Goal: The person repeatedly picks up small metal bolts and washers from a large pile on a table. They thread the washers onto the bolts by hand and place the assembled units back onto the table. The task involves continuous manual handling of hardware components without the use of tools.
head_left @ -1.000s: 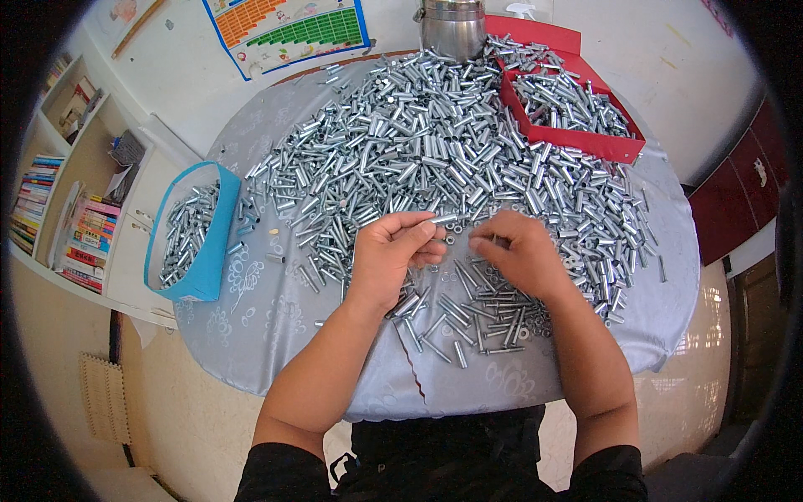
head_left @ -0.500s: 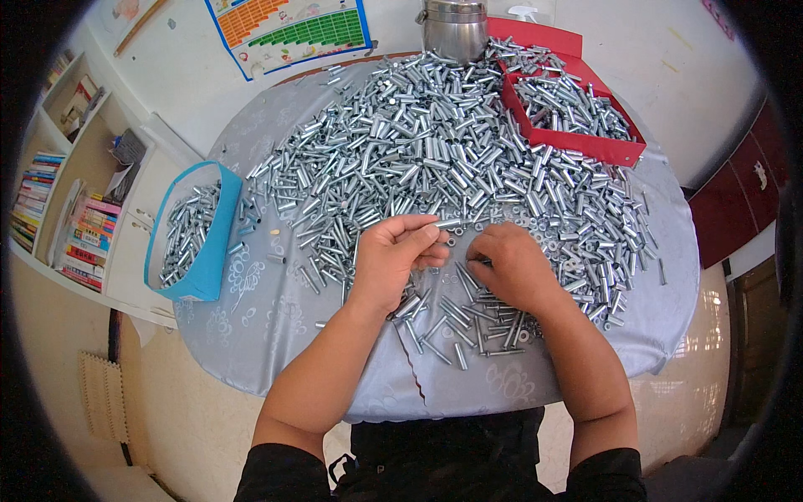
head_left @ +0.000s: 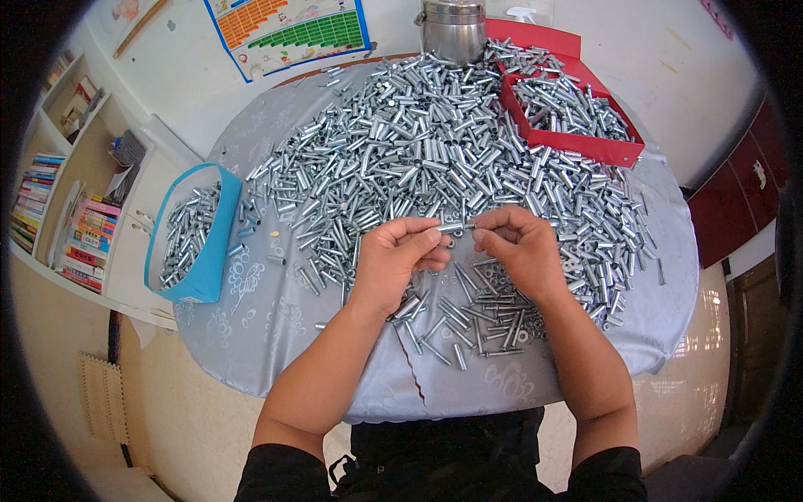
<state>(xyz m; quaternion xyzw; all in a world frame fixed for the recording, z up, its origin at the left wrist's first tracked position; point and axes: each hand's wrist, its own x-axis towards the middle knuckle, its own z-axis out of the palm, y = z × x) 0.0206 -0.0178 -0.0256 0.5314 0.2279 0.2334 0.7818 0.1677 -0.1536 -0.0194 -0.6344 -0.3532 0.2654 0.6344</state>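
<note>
My left hand (head_left: 400,255) is closed, its thumb and forefinger pinching a shiny metal sleeve (head_left: 452,227) that points to the right. My right hand (head_left: 520,251) meets the sleeve's right end with thumb and forefinger pressed together; the small piece between those fingertips is mostly hidden. Just beyond both hands spreads a large pile of metal sleeves and bolts (head_left: 410,151). On the near side, below my right hand, lie loose bolts (head_left: 477,328) with several washers and nuts among them.
A blue box (head_left: 224,243) filled with metal parts stands at the left. At the far right, a red box (head_left: 577,149) holds more of them, near a steel canister (head_left: 454,33). The grey tablecloth (head_left: 284,351) covers a rounded table. A bookshelf (head_left: 125,226) stands to the left.
My right hand has risen from the loose parts near the table's front to the sleeve's right end. The left hand has stayed nearly still, holding the sleeve.
</note>
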